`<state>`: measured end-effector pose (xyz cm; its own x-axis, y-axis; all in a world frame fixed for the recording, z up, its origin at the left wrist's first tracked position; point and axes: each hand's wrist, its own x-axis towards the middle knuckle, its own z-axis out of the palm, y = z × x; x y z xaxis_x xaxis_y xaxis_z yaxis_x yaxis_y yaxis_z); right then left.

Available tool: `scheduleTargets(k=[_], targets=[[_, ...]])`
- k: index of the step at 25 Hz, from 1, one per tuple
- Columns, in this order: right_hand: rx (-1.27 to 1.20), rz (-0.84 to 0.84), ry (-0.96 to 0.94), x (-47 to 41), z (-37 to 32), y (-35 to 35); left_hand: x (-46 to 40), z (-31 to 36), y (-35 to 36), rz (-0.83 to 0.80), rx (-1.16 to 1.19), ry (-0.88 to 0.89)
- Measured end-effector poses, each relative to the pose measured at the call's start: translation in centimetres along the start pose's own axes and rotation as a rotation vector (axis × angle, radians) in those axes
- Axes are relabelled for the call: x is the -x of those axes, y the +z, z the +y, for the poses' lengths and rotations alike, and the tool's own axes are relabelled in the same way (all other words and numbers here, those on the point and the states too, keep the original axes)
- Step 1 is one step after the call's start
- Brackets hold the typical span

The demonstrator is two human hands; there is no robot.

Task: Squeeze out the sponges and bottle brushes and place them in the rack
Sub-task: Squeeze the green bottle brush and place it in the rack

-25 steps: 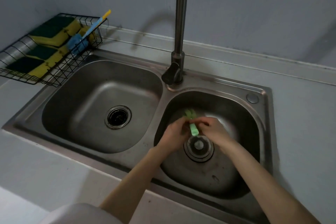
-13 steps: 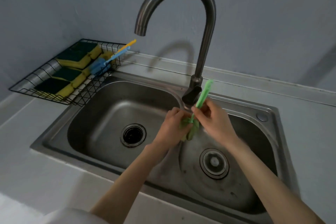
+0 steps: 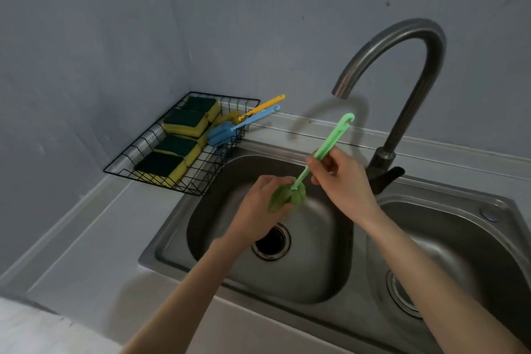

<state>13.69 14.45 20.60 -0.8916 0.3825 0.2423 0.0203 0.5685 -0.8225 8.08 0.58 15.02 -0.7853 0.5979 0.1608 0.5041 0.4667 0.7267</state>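
Both hands hold a green bottle brush [image 3: 330, 141] over the left sink basin [image 3: 316, 267]. My left hand [image 3: 258, 210] is closed around its green sponge head, and my right hand [image 3: 342, 178] pinches the thin handle, which slants up to the right. A black wire rack [image 3: 201, 184] sits on the counter in the left corner. It holds several yellow-and-green sponges [image 3: 184, 123], a blue bottle brush [image 3: 224, 133] and a yellow bottle brush [image 3: 264, 106], both handles sticking out over the rack's right rim.
A curved steel faucet [image 3: 402, 72] rises behind the sink, its spout over the left basin. The right basin [image 3: 459, 238] has a drain strainer. Grey walls meet in a corner behind the rack. Pale counter [image 3: 86, 253] runs along the left and front.
The hands carried the green brush from the right basin up and over to the left basin. My view swung left and up, bringing the rack closer to the middle.
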Motion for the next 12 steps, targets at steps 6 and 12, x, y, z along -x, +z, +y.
scheduleTargets(k=[6,12], targets=[[-0.181,0.074,-0.007,-4.2,-4.7,3.6,-1.3,-3.8,-8.2,0.104,-0.03,-0.007],[-0.382,0.075,0.01,-7.5,-5.9,5.8,-4.2,-7.8,-11.8,0.226,-0.001,-0.146]])
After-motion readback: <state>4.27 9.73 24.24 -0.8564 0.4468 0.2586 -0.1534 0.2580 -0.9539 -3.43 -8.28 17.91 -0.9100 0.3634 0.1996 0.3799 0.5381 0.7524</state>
